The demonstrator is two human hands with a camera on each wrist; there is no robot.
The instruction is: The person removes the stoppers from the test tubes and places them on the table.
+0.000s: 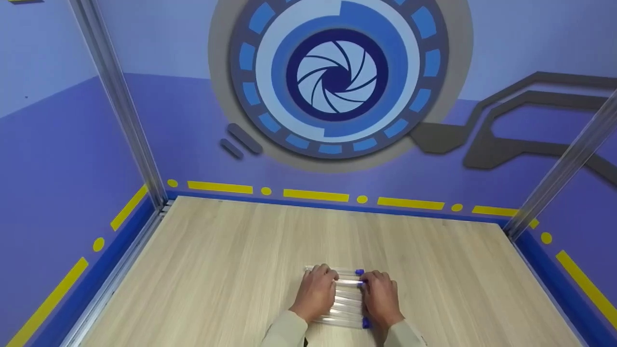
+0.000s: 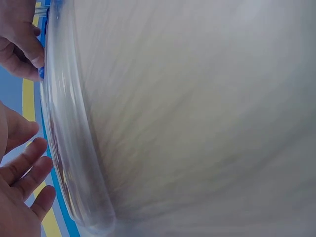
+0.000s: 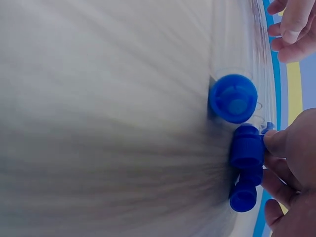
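Several clear test tubes with blue caps lie side by side on the wooden table. My left hand is over their uncapped ends; the left wrist view shows its fingers loosely spread beside the nearest tube, holding nothing. At the capped ends, my right hand pinches one tube's blue cap between thumb and finger. More blue caps sit just beside the right fingers in the right wrist view. The hands hide parts of the middle tubes.
The wooden table runs out to blue walls behind and at both sides. Metal posts stand in the back corners, and a metal rail follows the left edge.
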